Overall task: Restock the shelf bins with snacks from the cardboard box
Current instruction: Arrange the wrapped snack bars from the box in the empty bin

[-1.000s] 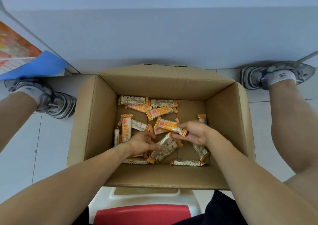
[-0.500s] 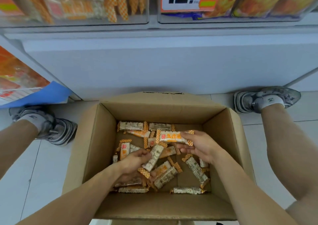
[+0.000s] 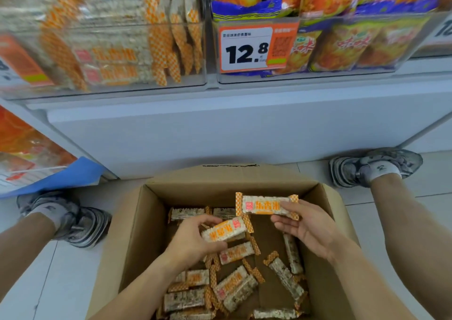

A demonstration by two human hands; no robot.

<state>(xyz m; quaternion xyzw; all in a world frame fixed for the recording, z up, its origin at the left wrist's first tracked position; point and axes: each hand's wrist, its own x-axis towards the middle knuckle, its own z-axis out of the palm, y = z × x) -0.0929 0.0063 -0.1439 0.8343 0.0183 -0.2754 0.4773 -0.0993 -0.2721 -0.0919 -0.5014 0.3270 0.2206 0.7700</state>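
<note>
The shelf (image 3: 220,124) stands in front of me, with clear bins (image 3: 102,58) on top full of snack packs and a price tag (image 3: 245,49) on one. The cardboard box (image 3: 137,234) sits on the floor (image 3: 49,270) between my shoes. Many snack bars (image 3: 234,288) lie in the bottom of it. My left hand (image 3: 193,240) has a tight grip round one snack bar (image 3: 223,231) above the pile. My right hand (image 3: 308,226) pinches another bar (image 3: 265,206), flat and higher up, over the box.
</note>
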